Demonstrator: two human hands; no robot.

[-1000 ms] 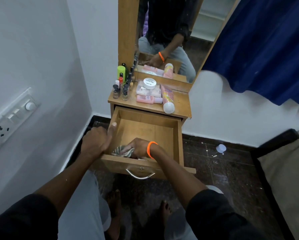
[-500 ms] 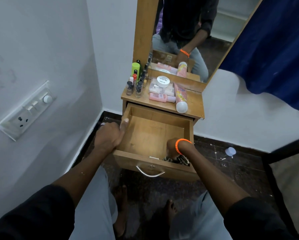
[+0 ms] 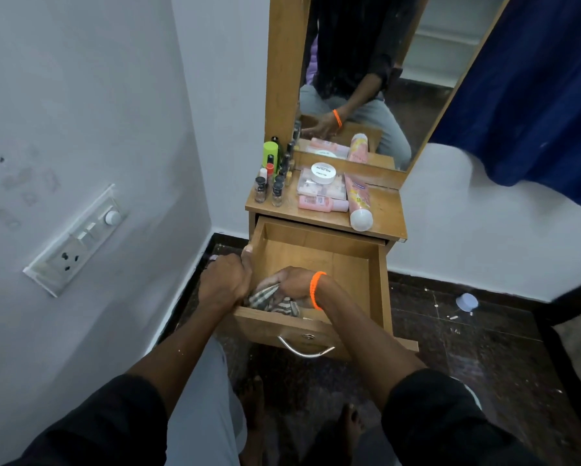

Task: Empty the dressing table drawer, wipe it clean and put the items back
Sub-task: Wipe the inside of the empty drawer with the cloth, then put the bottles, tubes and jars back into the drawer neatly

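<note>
The right hand [image 3: 290, 283] is clamped on the striped cloth [image 3: 271, 300] at the drawer's [image 3: 316, 260] near-left corner; the left hand [image 3: 224, 284] grips the side wall just beside it; to wipe well, I judge, press the cloth flat, sweep every corner, keep the drawer braced; beyond the grip, the items wait on the desk [image 3: 383, 213]; the white jar [image 3: 323, 173] bears writing too small to read.

Right hand [image 3: 292, 284] fingers buried in cloth [image 3: 272, 299], nail polish bottles [image 3: 268, 188] labels unreadable, mirror [image 3: 376, 79] top cropped
</note>
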